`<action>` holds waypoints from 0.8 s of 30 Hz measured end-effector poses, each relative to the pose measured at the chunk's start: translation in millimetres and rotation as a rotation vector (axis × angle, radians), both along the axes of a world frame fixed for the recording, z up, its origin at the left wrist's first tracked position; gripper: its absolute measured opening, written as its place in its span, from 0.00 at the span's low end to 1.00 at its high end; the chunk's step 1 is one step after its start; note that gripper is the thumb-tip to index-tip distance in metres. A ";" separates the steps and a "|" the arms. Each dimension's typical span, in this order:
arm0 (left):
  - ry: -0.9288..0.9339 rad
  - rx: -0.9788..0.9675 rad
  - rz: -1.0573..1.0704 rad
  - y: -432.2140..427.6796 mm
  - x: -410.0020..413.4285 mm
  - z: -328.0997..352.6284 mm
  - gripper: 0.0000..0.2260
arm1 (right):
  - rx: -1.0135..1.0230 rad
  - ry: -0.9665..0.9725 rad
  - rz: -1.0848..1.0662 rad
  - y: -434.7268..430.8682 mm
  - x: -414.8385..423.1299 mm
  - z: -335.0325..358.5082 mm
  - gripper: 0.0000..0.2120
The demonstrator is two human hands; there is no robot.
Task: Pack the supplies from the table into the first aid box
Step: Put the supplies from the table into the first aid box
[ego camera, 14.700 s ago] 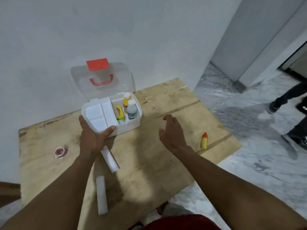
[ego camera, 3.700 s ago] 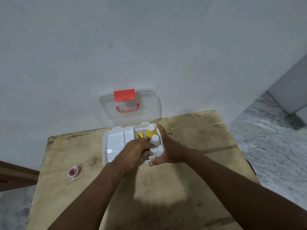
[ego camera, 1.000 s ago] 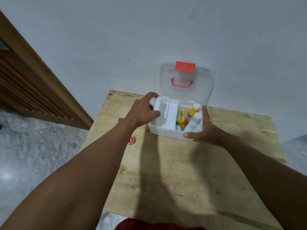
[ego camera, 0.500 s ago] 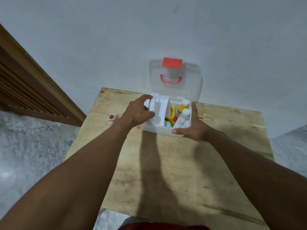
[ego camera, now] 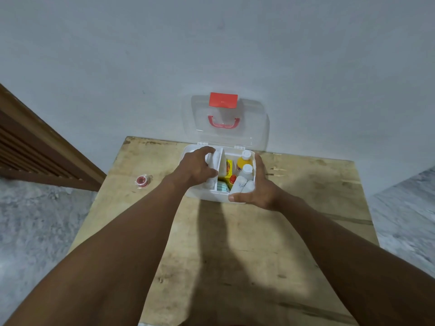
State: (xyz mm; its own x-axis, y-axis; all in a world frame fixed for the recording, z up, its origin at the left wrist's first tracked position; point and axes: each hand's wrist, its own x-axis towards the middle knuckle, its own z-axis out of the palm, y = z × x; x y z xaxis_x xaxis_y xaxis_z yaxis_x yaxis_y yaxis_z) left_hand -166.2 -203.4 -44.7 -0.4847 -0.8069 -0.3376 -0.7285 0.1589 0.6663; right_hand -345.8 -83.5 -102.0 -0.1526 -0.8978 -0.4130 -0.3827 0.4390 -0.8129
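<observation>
The white first aid box (ego camera: 211,198) stands at the table's far edge, and its clear lid (ego camera: 255,128) with a red handle leans open against the wall. My left hand (ego camera: 196,167) grips the white inner tray (ego camera: 217,158), which is tilted up on its edge in the left half of the box. My right hand (ego camera: 261,189) clasps the box's right side, thumb on the front wall. Inside on the right are a yellow bottle (ego camera: 242,162), white bottles (ego camera: 247,170) and a yellow packet (ego camera: 228,168). A red tape roll (ego camera: 142,180) lies on the table to the left.
The wooden table (ego camera: 235,243) stands against a white wall. A brown slatted wooden panel (ego camera: 35,149) is at the left, and marble floor shows on both sides of the table.
My left hand has tipped the white tray from lying flat to standing more upright in the box. My right hand has stayed on the box's right side. The view has shifted.
</observation>
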 end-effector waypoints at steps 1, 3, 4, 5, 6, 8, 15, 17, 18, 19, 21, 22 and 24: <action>-0.003 -0.008 -0.006 -1.0 -0.5 0.1 0.30 | -0.005 0.005 -0.004 -0.2 -0.1 -0.8 0.72; -0.033 -0.039 -0.028 -2.7 -1.7 0.6 0.30 | -0.015 0.015 -0.007 -0.5 -0.4 -1.6 0.72; -0.058 -0.058 -0.036 -3.8 -2.3 0.1 0.30 | -0.019 0.021 -0.005 -0.6 -0.4 -2.4 0.72; -0.076 -0.071 -0.036 -4.6 -2.6 -0.1 0.31 | -0.024 0.027 -0.004 -0.4 0.2 -1.3 0.72; -0.087 -0.074 -0.030 -5.2 -2.4 -1.2 0.31 | -0.026 0.030 -0.003 -0.5 0.3 -1.7 0.72; -0.094 -0.062 -0.009 -5.4 -1.1 -3.3 0.31 | -0.026 0.033 -0.002 -0.6 0.6 -1.6 0.72; -0.068 -0.002 -0.011 -3.8 0.6 0.3 0.33 | -0.025 0.043 -0.011 -0.2 0.0 2.6 0.71; -0.088 -0.044 -0.035 -0.7 4.1 2.2 0.35 | -0.016 0.039 -0.012 -0.3 -1.1 1.2 0.71; -0.085 -0.061 -0.040 1.5 6.5 3.0 0.35 | -0.014 0.031 -0.010 -0.6 -1.5 0.5 0.71; -0.077 -0.082 -0.040 4.4 9.1 4.3 0.35 | -0.010 0.027 -0.009 -1.0 -1.9 -0.1 0.72; -0.032 -0.143 -0.005 10.7 15.3 5.8 0.31 | 0.002 0.023 -0.013 -1.8 -2.1 -0.2 0.72; 0.006 -0.191 0.023 14.3 18.6 5.7 0.29 | 0.005 0.021 -0.010 -1.4 -2.1 1.4 0.72; 0.075 -0.317 0.082 24.7 28.4 3.7 0.23 | 0.011 0.027 0.019 1.4 -0.5 9.0 0.71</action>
State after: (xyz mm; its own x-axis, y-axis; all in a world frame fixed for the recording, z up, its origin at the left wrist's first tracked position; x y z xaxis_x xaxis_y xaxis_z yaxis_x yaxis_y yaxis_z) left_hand -137.7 -178.7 -41.0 -0.4281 -0.9033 -0.0293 -0.6983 0.3100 0.6452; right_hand -346.4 -82.1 -92.9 -0.1463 -0.8962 -0.4189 -0.4128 0.4402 -0.7974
